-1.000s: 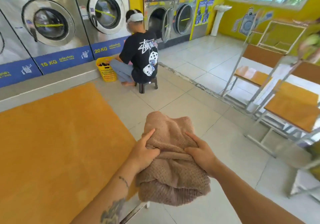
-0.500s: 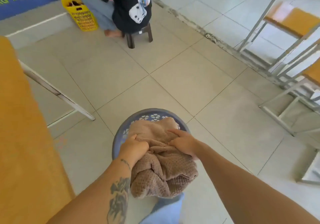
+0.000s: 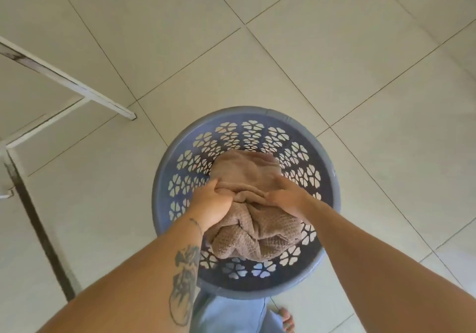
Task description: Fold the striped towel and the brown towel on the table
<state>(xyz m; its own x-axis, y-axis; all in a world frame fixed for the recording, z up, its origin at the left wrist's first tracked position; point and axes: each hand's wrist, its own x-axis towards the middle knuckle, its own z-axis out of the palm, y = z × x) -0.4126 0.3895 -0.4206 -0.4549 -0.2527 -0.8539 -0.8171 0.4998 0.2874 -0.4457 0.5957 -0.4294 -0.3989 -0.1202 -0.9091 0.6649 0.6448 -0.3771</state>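
The brown towel (image 3: 253, 219) is a folded, waffle-textured bundle held down inside a round blue laundry basket (image 3: 332, 178) that stands on the floor. My left hand (image 3: 212, 205) grips the towel's left side with the thumb on top. My right hand (image 3: 288, 194) presses on its right side with the fingers spread over the fold. The striped towel and the table top are out of view.
White metal table legs (image 3: 72, 85) run across the tiled floor at the upper left. My blue trouser legs (image 3: 231, 314) and bare toes (image 3: 287, 318) show below the basket. Pale floor tiles surround the basket.
The view has swung from the room down to the floor. Both hands have carried the brown towel off the table side and lowered it into the blue basket.
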